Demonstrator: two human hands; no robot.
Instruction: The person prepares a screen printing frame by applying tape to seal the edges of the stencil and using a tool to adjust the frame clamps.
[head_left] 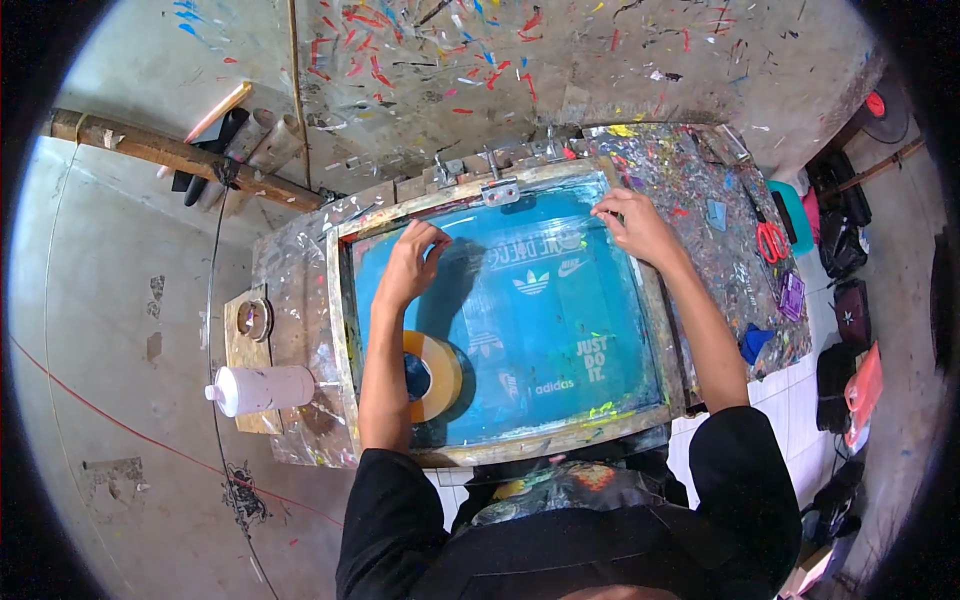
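Table [300, 270]: paint-spattered top w/ a foil-like cover, wall behind it streaked in many colours.
Screen frame [342, 330]: big wooden frame lay flat on the table, hinged at the far edge by a metal clamp [500, 191]. Blue-green mesh [560, 330] w/ pale logo shapes showing through.
Tape strip [520, 215]: clear, shiny band ran along the far inner edge of the mesh, stretched btwn both hands. Looked only partly pressed down, as far as I could judge.
Progress: far edge seemed in hand; near edge and both sides showed no fresh tape I could make out, so prob. most of the edging was left. Judgement only.
Left hand [412, 262]: fingers curled together, tips pressing on the tape's left end, on the mesh near the frame's far-left corner.
Right hand [632, 222]: fingers pinched on the tape's right end, by the far-right corner.
Tape roll [432, 375]: tan, lay on the mesh just beside the left forearm, near the frame's left side.
White bottle [262, 389]: on its side, left of the frame.
Scissors [771, 240]: red-handled, on the table's right part.
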